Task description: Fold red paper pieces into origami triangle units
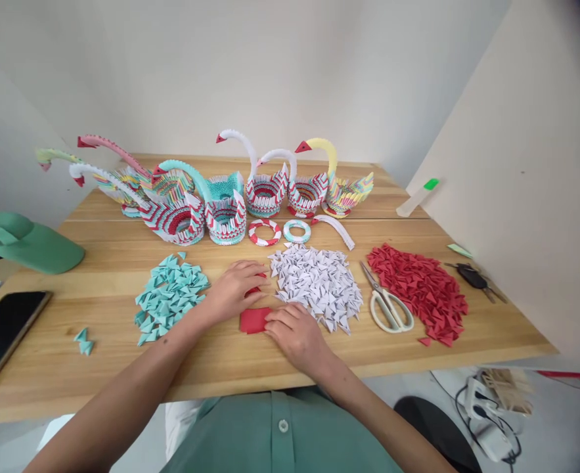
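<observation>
My left hand (238, 289) rests on the table with its fingers curled over red paper (256, 284), which shows between the thumb and fingertips. Just in front of it lies a flat red paper rectangle (254, 320). My right hand (294, 334) has its fingertips on the right end of that rectangle, covering part of it. A pile of white folded paper triangles (316, 286) lies beyond my right hand. On the other side, a pile of turquoise folded triangles (169, 299) sits left of my left wrist.
Scissors (391, 309) and a red triangle pile (420, 289) are on the right, with keys (471, 276) beyond. Several paper swans (225, 217), two paper rings (265, 232) and a curved neck (336, 228) stand behind. A phone (6, 335) and green bottle (28, 243) are left.
</observation>
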### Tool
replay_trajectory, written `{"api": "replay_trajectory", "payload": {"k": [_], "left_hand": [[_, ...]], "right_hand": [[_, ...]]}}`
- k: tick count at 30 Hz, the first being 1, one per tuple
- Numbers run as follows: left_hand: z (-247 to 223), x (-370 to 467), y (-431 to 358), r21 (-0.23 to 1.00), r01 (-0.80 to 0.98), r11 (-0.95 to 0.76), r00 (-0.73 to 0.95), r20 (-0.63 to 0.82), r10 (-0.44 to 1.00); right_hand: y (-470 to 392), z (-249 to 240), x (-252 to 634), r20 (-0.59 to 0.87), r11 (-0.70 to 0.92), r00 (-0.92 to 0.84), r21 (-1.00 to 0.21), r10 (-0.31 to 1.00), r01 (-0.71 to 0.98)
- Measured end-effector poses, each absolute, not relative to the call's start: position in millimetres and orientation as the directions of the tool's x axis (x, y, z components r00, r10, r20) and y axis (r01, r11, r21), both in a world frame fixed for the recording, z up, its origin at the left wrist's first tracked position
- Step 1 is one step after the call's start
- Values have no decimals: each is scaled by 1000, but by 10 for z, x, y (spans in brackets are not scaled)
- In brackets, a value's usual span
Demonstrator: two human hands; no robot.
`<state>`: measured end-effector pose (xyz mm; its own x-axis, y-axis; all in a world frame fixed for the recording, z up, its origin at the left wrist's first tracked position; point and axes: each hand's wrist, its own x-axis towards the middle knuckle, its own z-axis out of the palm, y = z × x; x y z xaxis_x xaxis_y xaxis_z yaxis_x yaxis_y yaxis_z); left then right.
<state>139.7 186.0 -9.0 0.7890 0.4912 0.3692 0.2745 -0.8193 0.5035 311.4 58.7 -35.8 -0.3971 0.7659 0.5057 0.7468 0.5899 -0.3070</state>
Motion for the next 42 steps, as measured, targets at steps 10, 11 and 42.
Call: {"api": "replay_trajectory", "payload": {"k": [10, 11, 42], "left_hand": [[316, 1455, 1614, 985, 101, -141, 711, 28, 703], [299, 1476, 1616, 988, 103, -115, 675, 16, 737], [70, 1546, 1544, 990, 42, -134, 475, 98, 874]], "right_hand": [[834, 63, 3338, 413, 322, -18, -682, 911, 656], [861, 96, 3344, 396, 302, -4, -695, 918, 653], [1108, -11, 3339, 340, 300, 55, -884, 939, 358]]}}
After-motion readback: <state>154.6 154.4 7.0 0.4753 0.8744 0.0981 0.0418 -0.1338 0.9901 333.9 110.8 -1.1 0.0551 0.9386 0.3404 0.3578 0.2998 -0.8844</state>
